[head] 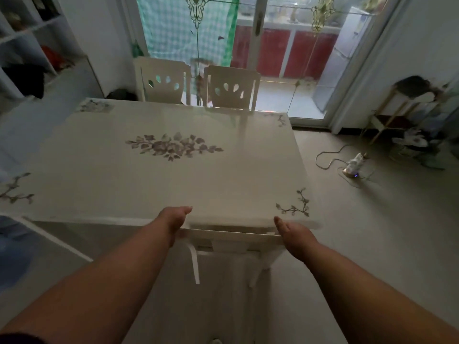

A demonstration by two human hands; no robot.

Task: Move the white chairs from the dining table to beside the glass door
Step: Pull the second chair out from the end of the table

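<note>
Both hands' grip holds chair back (231, 235) crosswise.

Left hand (175, 220): lower centre of frame, forearm extended, fingers curled closed, thumb up | Right hand (294, 232): lower right of centre, forearm extended, fingers wrapped, thumb raised.
</note>
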